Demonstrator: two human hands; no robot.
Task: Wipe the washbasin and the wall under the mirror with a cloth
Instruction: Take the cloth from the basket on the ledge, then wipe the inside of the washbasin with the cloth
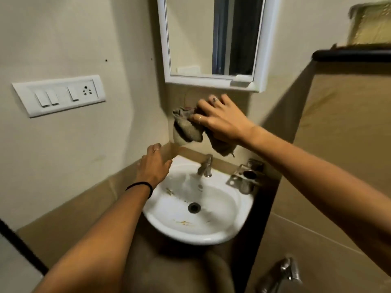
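My right hand (220, 119) presses a crumpled brown cloth (188, 129) against the beige wall (239, 102) just under the white-framed mirror (211, 39). Part of the cloth hangs down below my palm, above the tap. My left hand (153, 163) rests flat on the tiled ledge at the left rim of the white washbasin (211, 235), holding nothing. The basin has orange-brown stains inside and a dark drain (194, 207). Water runs from the chrome tap (205, 167) into the bowl.
A white switch panel with a socket (59, 95) is on the left wall. A metal holder (245, 176) sits on the ledge right of the tap. A second tap (283, 275) juts from the tiled right wall. A dark-edged shelf (351, 55) carries a yellowish thing.
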